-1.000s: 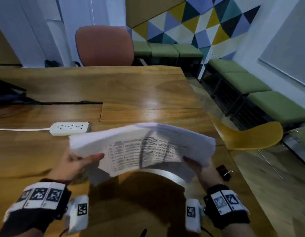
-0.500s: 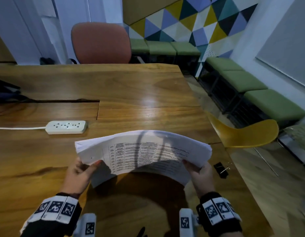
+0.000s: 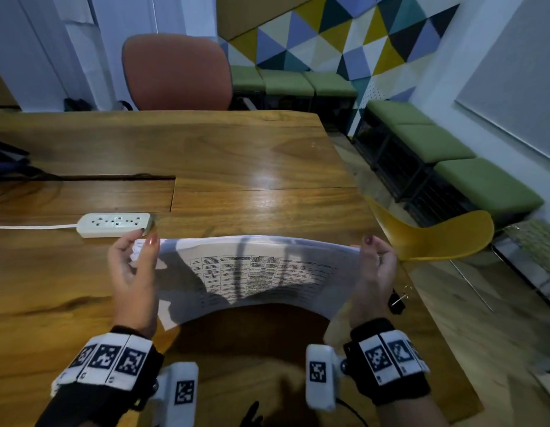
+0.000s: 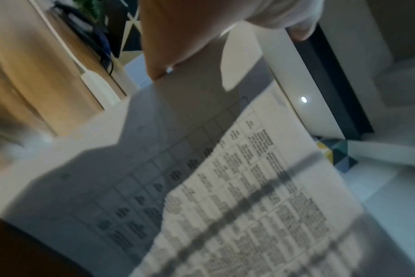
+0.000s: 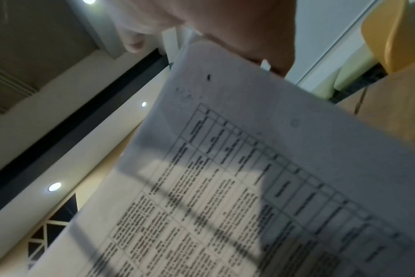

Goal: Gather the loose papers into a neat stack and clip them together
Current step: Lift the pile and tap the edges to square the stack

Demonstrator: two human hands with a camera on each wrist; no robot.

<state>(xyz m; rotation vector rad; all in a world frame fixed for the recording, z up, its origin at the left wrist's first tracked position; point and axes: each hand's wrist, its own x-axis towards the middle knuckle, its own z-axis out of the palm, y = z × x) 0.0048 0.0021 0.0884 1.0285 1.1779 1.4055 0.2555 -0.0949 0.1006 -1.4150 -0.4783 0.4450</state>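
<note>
My left hand (image 3: pixel 132 274) and right hand (image 3: pixel 374 272) each grip one side edge of the papers (image 3: pixel 255 272), held up above the tabletop (image 3: pixel 236 155) so the edges can be squared. Binder clip (image 3: pixel 396 302) waits just right of my right hand, for clipping afterwards.

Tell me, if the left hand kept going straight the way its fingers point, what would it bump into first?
Probably the white power strip on the wooden table. The left hand, holding the paper stack, points toward its right end, though depth is unclear.
</note>
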